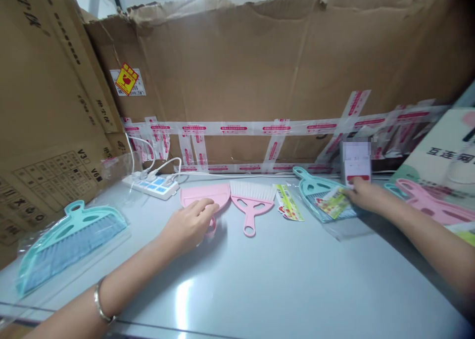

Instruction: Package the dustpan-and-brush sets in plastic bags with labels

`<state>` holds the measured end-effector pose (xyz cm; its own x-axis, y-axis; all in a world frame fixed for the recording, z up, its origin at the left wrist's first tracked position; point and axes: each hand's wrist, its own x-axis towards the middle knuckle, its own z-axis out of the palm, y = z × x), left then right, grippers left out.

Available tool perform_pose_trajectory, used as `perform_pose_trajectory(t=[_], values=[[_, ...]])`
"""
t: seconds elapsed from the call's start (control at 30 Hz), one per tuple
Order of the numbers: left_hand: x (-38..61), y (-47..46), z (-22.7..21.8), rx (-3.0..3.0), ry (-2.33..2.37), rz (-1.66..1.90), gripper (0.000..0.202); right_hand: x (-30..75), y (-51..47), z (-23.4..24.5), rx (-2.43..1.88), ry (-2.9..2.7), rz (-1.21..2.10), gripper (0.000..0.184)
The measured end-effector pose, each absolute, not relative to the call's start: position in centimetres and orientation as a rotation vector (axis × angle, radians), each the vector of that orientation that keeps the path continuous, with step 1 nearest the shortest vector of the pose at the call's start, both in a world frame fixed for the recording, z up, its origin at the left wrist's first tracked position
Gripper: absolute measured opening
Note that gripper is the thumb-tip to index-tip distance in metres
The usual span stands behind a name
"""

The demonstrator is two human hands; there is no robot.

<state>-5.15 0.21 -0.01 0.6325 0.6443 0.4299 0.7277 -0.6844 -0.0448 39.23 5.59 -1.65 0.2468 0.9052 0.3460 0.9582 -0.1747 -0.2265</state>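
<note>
My left hand point(190, 225) rests curled on the handle of a pink dustpan point(206, 195) lying flat on the grey table point(282, 279). Right beside it lies a pink hand brush point(252, 203) with white bristles, untouched. My right hand point(365, 194) reaches to the back right, its fingers on a small white and red box point(356, 167) and over a bagged teal dustpan set point(321, 196) with a printed card. A loose printed card point(289, 203) lies between the pink brush and the teal set.
A bagged teal brush and dustpan point(67, 242) lies at the left edge. A white power strip point(152, 184) with cables sits at the back left. Taped cardboard walls point(260, 81) close off the back and left. A printed box point(441, 180) with a pink set stands at right.
</note>
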Motion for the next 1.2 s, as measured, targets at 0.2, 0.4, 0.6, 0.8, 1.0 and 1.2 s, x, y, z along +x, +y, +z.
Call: perform_pose_trajectory(t=[0.2, 0.4, 0.6, 0.8, 1.0, 1.2], values=[[-4.9, -0.4, 0.2, -2.57, -0.854, -0.673, 0.028, 40.6, 5.8, -1.2, -2.359, -1.609, 0.06, 0.022], [-1.7, -0.7, 2.4, -2.731, -1.136, -1.213, 0.023, 36.7, 3.6, 4.5, -2.298, -1.464, -0.081, 0.013], [3.3, 1.7, 5.7, -3.097, -2.429, -1.991, 0.042, 26.8, 2.1, 7.0, -1.761, -1.609, 0.232, 0.015], [1.3, 1.8, 4.0, -2.022, -2.443, -3.101, 0.029, 22.6, -1.0, 3.4, -1.138, -1.581, -0.058, 0.017], [0.9, 1.4, 0.8, -1.807, -2.04, -3.104, 0.037, 18.2, -2.7, 0.1, -1.05, -1.365, 1.288, 0.035], [2.3, 1.0, 0.0, -2.031, -1.897, -2.975, 0.045, 16.8, -2.7, -0.6, -0.917, -0.701, 1.486, 0.047]])
